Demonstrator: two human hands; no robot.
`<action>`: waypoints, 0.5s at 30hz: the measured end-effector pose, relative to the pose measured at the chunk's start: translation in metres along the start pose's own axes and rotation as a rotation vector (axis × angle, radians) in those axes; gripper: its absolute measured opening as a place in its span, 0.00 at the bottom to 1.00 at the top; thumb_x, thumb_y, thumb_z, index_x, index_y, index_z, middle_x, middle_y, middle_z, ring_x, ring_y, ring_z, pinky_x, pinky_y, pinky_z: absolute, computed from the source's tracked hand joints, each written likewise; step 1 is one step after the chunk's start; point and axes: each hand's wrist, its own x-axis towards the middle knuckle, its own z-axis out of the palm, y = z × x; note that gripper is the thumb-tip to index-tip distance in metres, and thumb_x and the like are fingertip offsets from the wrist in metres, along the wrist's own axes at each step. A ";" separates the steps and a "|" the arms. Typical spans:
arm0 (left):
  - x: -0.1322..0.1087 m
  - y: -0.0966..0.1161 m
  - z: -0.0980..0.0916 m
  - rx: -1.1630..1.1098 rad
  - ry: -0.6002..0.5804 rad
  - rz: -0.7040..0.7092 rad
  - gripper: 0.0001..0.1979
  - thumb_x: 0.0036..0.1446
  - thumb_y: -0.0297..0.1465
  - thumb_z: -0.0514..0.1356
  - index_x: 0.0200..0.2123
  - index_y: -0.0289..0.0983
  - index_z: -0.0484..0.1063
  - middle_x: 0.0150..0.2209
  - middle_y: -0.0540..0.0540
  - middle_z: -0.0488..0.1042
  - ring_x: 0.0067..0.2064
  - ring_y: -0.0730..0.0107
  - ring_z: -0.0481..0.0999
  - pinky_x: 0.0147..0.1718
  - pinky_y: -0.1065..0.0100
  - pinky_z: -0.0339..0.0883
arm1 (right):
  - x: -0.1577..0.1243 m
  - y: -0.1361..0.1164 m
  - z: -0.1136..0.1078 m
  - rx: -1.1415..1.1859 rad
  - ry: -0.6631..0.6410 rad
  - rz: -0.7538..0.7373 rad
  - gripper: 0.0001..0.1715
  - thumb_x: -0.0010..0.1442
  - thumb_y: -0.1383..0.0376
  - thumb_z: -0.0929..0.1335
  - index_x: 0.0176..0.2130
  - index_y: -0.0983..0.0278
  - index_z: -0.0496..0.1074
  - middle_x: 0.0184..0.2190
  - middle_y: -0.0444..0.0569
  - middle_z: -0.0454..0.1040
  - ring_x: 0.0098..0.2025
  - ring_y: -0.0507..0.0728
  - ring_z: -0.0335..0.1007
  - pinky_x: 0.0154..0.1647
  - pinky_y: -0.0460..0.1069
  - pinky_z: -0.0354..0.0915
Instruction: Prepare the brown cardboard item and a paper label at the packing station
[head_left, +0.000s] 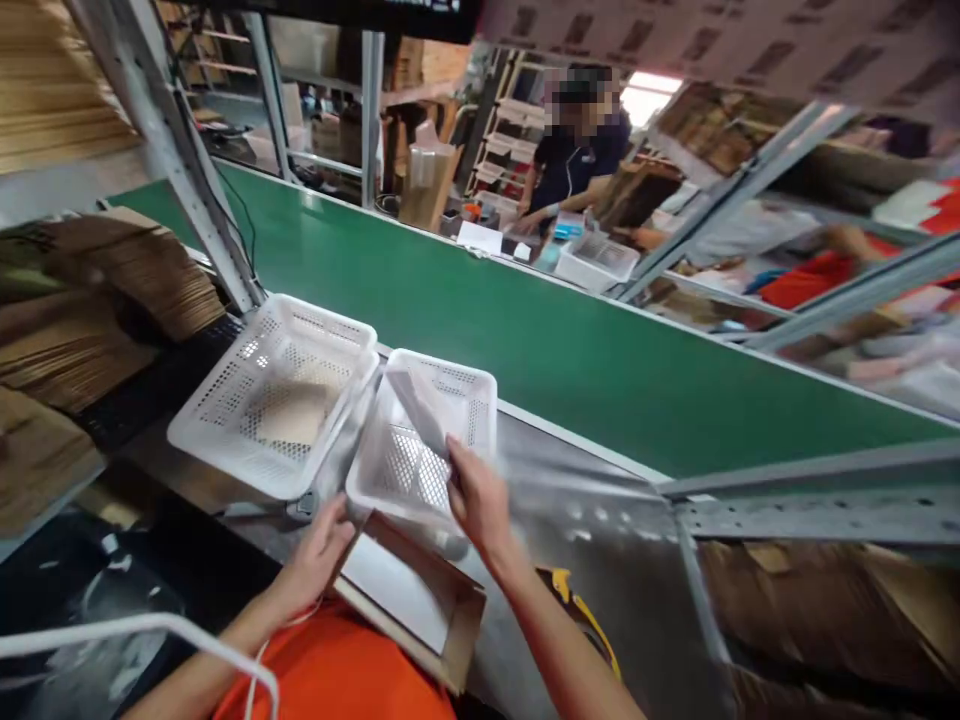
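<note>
My right hand (480, 500) pinches a thin, flat, whitish packet (424, 405) by its near end, over the right white plastic basket (484, 400). What the packet is made of is too blurred to tell. In front of my body lies an open cardboard box (465, 630) with a flat white thing (397, 590) inside. My left hand (322, 555) is at the box's left end, its fingers apart and holding nothing; whether it touches the cardboard I cannot tell. To the left, a second white basket (199, 425) has a flat cream-coloured item (292, 412) in its bottom.
A green conveyor belt (540, 330) runs behind the baskets. Flattened cardboard (112, 270) is stacked at left, more brown cardboard (832, 620) at right. A yellow-and-black tool (585, 610) lies beside my right forearm. Across the belt, a person (577, 160) stands near another white basket (596, 262).
</note>
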 end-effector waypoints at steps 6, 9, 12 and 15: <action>0.000 0.031 -0.042 0.209 0.317 0.686 0.24 0.92 0.38 0.58 0.81 0.38 0.77 0.89 0.29 0.71 0.92 0.38 0.69 0.90 0.42 0.69 | -0.176 -0.022 0.006 -0.186 -0.285 -0.269 0.38 0.80 0.76 0.64 0.77 0.67 0.89 0.80 0.66 0.80 0.81 0.79 0.84 0.79 0.72 0.87; 0.007 0.029 -0.027 0.588 -0.191 0.987 0.23 0.87 0.29 0.60 0.73 0.43 0.90 0.86 0.33 0.77 0.91 0.31 0.69 0.93 0.29 0.63 | -0.179 -0.048 0.007 -0.136 -0.579 0.087 0.43 0.79 0.73 0.69 0.87 0.75 0.77 0.90 0.69 0.65 0.93 0.84 0.62 0.94 0.79 0.67; 0.017 0.029 -0.004 0.862 -0.586 0.904 0.25 0.83 0.25 0.59 0.71 0.34 0.92 0.85 0.24 0.76 0.90 0.21 0.69 0.92 0.18 0.59 | -0.163 -0.076 -0.001 -0.030 -0.583 0.154 0.44 0.84 0.64 0.72 0.90 0.76 0.72 0.93 0.70 0.62 0.96 0.83 0.58 0.98 0.77 0.59; 0.025 0.044 0.010 0.966 -0.730 0.769 0.29 0.77 0.20 0.63 0.77 0.20 0.86 0.84 0.14 0.71 0.90 0.17 0.67 0.92 0.19 0.57 | -0.151 -0.096 0.002 0.064 -0.610 0.094 0.33 0.88 0.65 0.68 0.81 0.77 0.83 0.87 0.70 0.75 0.93 0.82 0.65 0.99 0.73 0.58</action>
